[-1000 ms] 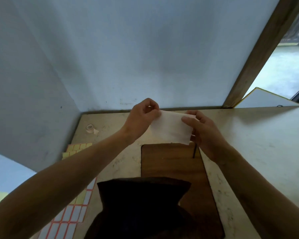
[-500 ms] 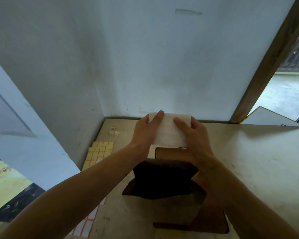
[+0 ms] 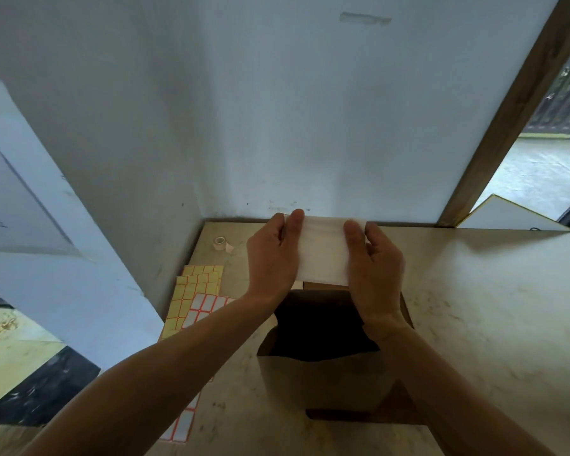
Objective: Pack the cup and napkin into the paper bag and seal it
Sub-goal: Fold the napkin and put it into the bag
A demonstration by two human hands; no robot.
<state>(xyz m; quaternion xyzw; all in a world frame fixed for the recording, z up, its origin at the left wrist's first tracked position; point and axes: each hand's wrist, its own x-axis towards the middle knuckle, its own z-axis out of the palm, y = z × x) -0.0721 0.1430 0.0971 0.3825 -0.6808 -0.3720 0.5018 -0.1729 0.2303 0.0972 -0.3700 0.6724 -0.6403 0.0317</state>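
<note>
A folded white napkin [image 3: 323, 250] is held flat between both hands, just beyond the open mouth of the brown paper bag [image 3: 323, 380]. My left hand [image 3: 272, 258] pinches its left edge, thumb on top. My right hand [image 3: 372, 264] pinches its right edge the same way. The bag stands upright on a brown board, and its inside is dark. No cup shows; the bag's inside is too dark to read.
Yellow and white sticker sheets [image 3: 195, 297] lie left of the bag along the wall. A small roll of tape [image 3: 220, 242] sits in the far left corner of the table [image 3: 474, 307]. A wooden post [image 3: 507, 120] rises at the right.
The napkin has been folded narrower and now lies flat between both hands above the bag's far rim. The view has tilted, so the bag appears further from me.
</note>
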